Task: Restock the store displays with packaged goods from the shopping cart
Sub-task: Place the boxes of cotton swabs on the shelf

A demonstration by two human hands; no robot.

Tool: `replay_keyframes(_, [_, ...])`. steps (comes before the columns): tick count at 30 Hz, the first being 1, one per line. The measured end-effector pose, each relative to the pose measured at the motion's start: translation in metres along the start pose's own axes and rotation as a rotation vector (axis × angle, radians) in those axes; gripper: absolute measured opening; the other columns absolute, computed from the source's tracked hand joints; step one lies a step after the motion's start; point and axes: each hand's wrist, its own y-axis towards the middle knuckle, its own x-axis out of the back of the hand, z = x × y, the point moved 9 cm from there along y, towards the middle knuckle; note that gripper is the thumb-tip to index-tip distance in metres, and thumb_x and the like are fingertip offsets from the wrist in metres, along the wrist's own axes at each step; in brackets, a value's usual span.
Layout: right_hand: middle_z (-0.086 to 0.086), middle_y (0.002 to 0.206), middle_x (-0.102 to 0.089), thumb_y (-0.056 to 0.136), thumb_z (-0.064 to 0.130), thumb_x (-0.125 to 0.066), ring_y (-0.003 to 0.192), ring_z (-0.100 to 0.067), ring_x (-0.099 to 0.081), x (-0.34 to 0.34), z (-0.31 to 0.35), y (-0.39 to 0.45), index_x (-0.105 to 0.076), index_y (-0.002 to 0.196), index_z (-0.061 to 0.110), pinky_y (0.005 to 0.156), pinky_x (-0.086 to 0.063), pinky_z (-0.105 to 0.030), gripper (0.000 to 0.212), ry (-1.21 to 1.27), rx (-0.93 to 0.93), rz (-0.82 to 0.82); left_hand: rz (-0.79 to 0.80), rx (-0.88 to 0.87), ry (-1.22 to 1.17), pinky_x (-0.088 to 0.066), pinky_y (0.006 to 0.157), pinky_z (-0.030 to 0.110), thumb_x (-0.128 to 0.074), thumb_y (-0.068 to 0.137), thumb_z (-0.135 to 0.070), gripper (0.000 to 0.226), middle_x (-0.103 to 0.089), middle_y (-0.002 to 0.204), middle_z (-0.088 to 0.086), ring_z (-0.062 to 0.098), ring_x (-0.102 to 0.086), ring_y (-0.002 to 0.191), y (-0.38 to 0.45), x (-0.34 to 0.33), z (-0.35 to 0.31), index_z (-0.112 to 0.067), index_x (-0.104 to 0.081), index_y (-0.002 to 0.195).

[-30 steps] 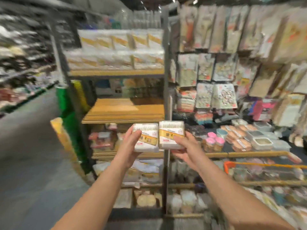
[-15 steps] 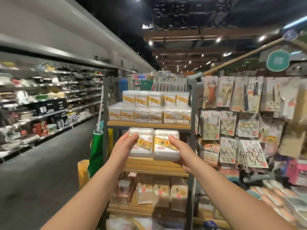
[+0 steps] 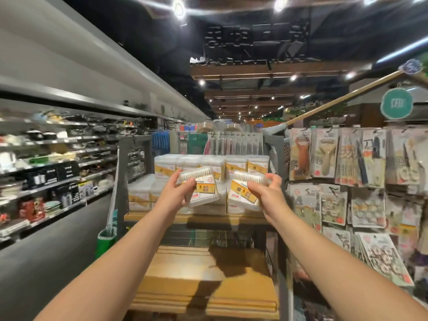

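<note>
Two clear plastic cotton-swab boxes, yellow-banded labels, swab tips visible along top edges; left box (image 3: pixel 201 188) held up in left hand (image 3: pixel 174 197), tilted; right box (image 3: pixel 246 190) held in right hand (image 3: pixel 264 196), tilted the opposite way; boxes apart, in front of stocked boxes (image 3: pixel 208 165) on the shelf (image 3: pixel 199 219).

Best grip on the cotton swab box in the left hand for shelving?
Probably by its short side edges, coming from the front. The left hand holds the left cotton swab box this way, thumb across the label face: it is flat and rectangular, so the far end is free to slide onto the stocked shelf.
</note>
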Motion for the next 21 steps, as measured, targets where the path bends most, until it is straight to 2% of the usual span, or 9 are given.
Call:
replay_keyframes(3, [-0.004,0.120,-0.048,0.090,0.019,-0.070,0.094,-0.012,-0.057,0.000,0.023,0.042,-0.027,0.132,0.023,0.080,-0.049,-0.023,0.060,-0.188,0.122,-0.040,0.031,-0.034,0.053,-0.049,0.073,0.031,-0.061,0.096,-0.029,0.053,-0.061,0.128,0.008,0.015,-0.062,0.094,0.036,-0.003,-0.007,-0.037,-0.040,0.144])
replay_keyframes(4, [-0.003,0.123,-0.047,0.092,0.021,-0.068,0.098,-0.011,-0.054,-0.003,0.030,0.055,-0.025,0.134,0.024,0.082,-0.046,-0.021,0.061,-0.241,0.156,-0.041,0.033,-0.052,0.066,-0.047,0.068,0.028,-0.060,0.096,-0.028,0.050,-0.062,0.125,0.008,0.013,-0.061,0.088,0.048,-0.003,-0.009,-0.036,-0.042,0.143])
replay_keyframes(5, [-0.004,0.131,-0.044,0.092,0.025,-0.067,0.108,-0.014,-0.051,-0.006,0.032,0.067,-0.023,0.138,0.025,0.090,-0.044,-0.024,0.063,-0.285,0.164,-0.041,0.026,-0.062,0.082,-0.046,0.067,0.028,-0.059,0.097,-0.029,0.050,-0.062,0.125,0.009,0.013,-0.060,0.086,0.059,-0.001,-0.009,-0.036,-0.043,0.143])
replay_keyframes(7, [-0.011,0.149,-0.035,0.093,0.032,-0.066,0.128,-0.023,-0.043,-0.013,0.030,0.091,-0.019,0.144,0.027,0.105,-0.039,-0.038,0.069,-0.358,0.166,-0.037,0.031,-0.057,0.100,-0.049,0.075,0.032,-0.061,0.095,-0.033,0.053,-0.060,0.130,0.009,0.018,-0.063,0.099,0.078,0.003,-0.006,-0.036,-0.042,0.145])
replay_keyframes(9, [-0.014,0.155,-0.030,0.095,0.035,-0.061,0.136,-0.028,-0.040,-0.019,0.025,0.109,-0.013,0.149,0.027,0.110,-0.036,-0.044,0.073,-0.442,0.156,-0.037,0.048,-0.053,0.100,-0.051,0.092,0.040,-0.064,0.092,-0.036,0.059,-0.060,0.134,0.008,0.023,-0.063,0.113,0.094,0.005,-0.001,-0.036,-0.040,0.146])
replay_keyframes(11, [-0.014,0.159,-0.026,0.098,0.038,-0.056,0.139,-0.032,-0.038,-0.020,0.014,0.123,-0.005,0.153,0.027,0.112,-0.032,-0.046,0.075,-0.513,0.098,-0.031,0.081,-0.033,0.111,-0.050,0.100,0.046,-0.064,0.093,-0.034,0.058,-0.064,0.129,0.006,0.022,-0.065,0.114,0.105,0.002,0.005,-0.033,-0.041,0.146])
replay_keyframes(16, [-0.009,0.163,-0.021,0.102,0.035,-0.049,0.147,-0.028,-0.025,-0.028,-0.008,0.144,-0.006,0.159,0.020,0.117,-0.024,-0.038,0.072,-0.706,0.052,0.083,0.145,-0.017,0.138,-0.051,0.089,0.039,-0.060,0.096,-0.027,0.047,-0.067,0.117,0.005,0.018,-0.066,0.105,0.117,-0.008,0.019,-0.034,-0.046,0.141])
replay_keyframes(19, [-0.009,0.158,-0.032,0.098,0.035,-0.057,0.143,-0.027,-0.034,-0.027,-0.007,0.149,-0.018,0.157,0.016,0.117,-0.029,-0.042,0.073,-0.793,0.100,0.067,0.168,-0.009,0.119,-0.052,0.082,0.032,-0.060,0.096,-0.027,0.047,-0.069,0.119,0.004,0.019,-0.066,0.107,0.123,-0.004,0.021,-0.036,-0.046,0.140])
replay_keyframes(21, [-0.007,0.153,-0.041,0.096,0.036,-0.062,0.137,-0.025,-0.042,-0.022,-0.007,0.154,-0.027,0.155,0.016,0.114,-0.035,-0.043,0.071,-0.757,0.094,0.037,0.185,-0.006,0.120,-0.053,0.090,0.038,-0.062,0.095,-0.026,0.050,-0.070,0.119,0.004,0.020,-0.067,0.108,0.126,0.000,0.021,-0.035,-0.044,0.141])
